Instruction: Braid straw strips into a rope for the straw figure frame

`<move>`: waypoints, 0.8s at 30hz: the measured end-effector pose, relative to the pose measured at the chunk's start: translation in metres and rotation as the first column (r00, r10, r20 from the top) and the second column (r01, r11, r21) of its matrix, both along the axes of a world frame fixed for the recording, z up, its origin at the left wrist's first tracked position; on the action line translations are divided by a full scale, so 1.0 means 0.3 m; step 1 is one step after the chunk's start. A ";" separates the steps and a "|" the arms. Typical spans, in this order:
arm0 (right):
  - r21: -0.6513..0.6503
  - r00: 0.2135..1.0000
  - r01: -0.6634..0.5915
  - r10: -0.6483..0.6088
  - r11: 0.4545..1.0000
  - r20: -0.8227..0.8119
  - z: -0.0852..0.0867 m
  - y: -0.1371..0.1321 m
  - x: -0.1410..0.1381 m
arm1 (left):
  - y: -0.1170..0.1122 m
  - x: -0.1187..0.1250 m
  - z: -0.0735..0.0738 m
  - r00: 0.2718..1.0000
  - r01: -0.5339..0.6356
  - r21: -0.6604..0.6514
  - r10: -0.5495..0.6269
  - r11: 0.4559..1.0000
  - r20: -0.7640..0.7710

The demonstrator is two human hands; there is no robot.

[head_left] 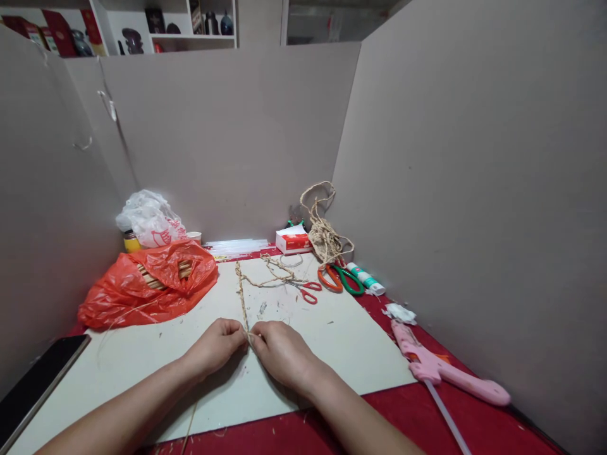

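Observation:
A thin braided straw cord runs away from me over the pale board, its near end pinched between both hands. My left hand is closed on it from the left, thumb against the fingertips. From the right, my right hand also pinches the cord, its knuckles up and its fingertips close to those of the left. Past the hands, the cord bends and continues to the right toward small red-handled scissors. A loose straw strand hangs below my left forearm.
At left lie a red plastic bag of straw and a dark flat object. Larger scissors, a coiled straw rope, a glue tube and a pink glue gun lie at right. Grey partitions enclose the table.

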State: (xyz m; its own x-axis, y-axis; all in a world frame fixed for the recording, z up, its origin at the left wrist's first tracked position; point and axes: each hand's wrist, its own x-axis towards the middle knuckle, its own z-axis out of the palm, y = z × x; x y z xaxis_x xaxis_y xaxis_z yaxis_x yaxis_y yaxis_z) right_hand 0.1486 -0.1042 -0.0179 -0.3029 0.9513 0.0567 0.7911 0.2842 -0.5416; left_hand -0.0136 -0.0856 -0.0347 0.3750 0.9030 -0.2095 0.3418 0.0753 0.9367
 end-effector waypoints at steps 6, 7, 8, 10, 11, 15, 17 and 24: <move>-0.150 0.984 -0.012 -0.015 0.989 -0.175 0.004 0.000 0.001 | -0.004 0.003 -0.001 1.000 -0.005 0.025 0.006 1.000 -0.011; -0.192 0.975 -0.042 -0.002 0.980 -0.224 0.000 -0.003 -0.007 | -0.006 0.004 0.004 1.000 -0.010 0.017 0.010 1.000 -0.003; -0.218 0.968 -0.065 0.009 0.974 -0.249 -0.005 -0.008 -0.016 | -0.007 0.005 0.010 1.000 -0.018 0.004 0.018 1.000 0.012; -0.218 0.974 -0.073 0.023 0.973 -0.226 -0.011 -0.022 -0.036 | -0.013 0.007 0.025 0.998 -0.031 -0.032 0.033 0.999 0.055; -0.197 0.982 -0.061 0.023 0.979 -0.186 -0.012 -0.030 -0.045 | -0.016 0.008 0.032 0.997 -0.036 -0.053 0.040 0.998 0.073; -0.107 0.997 -0.058 0.053 0.992 -0.055 0.008 -0.065 -0.056 | -0.029 0.009 0.053 0.995 -0.051 -0.078 0.058 0.996 0.087; -0.085 0.988 -0.147 0.141 0.985 -0.067 0.027 -0.074 -0.042 | -0.033 0.007 0.056 0.993 -0.061 -0.086 0.069 0.994 0.095; -0.160 0.892 -0.035 -0.041 0.987 -0.450 0.040 -0.009 0.031 | -0.035 -0.002 0.072 0.973 0.005 -0.239 0.050 0.971 0.224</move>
